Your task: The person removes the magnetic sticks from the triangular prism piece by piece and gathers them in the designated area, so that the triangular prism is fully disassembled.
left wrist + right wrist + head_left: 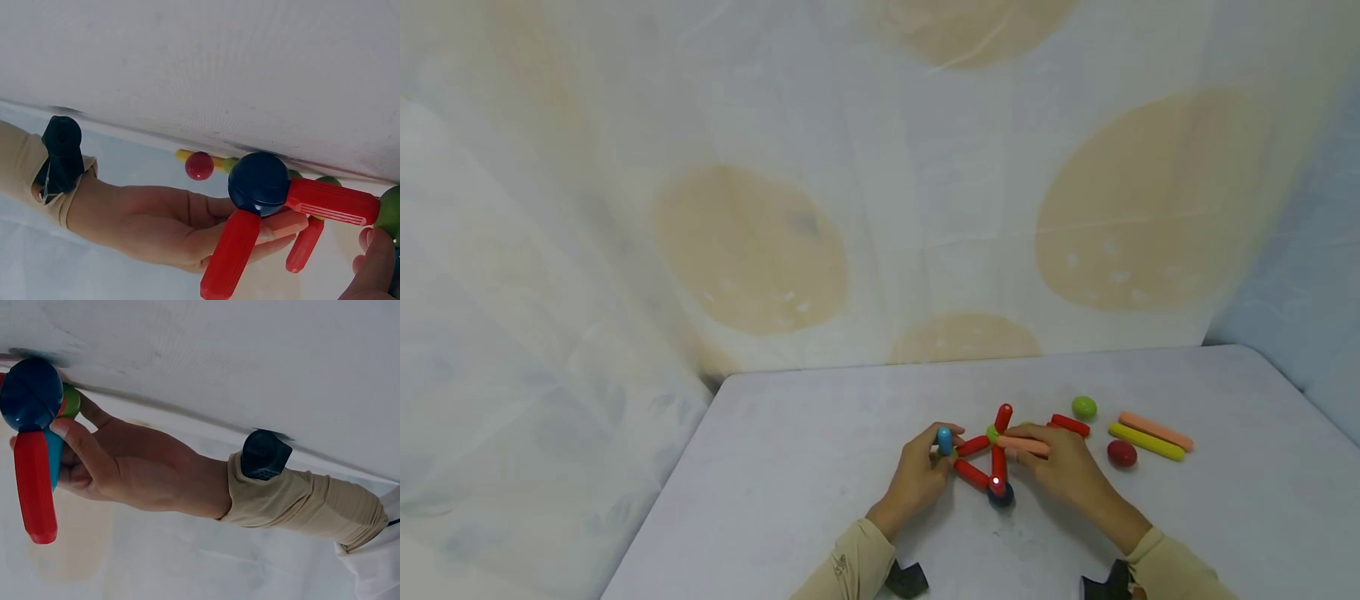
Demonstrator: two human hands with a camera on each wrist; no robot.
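Left hand (921, 475) grips a light-blue rod (944, 441) at the left end of the red rod frame (981, 458), steadying it. Right hand (1060, 467) pinches an orange rod (1024, 445) against the frame's green ball (992, 433). Right of the frame lie spare balls (1122, 453) and rods (1147, 441) on the table (790, 467).

Spotted curtain (880, 208) behind the white table (775, 467).
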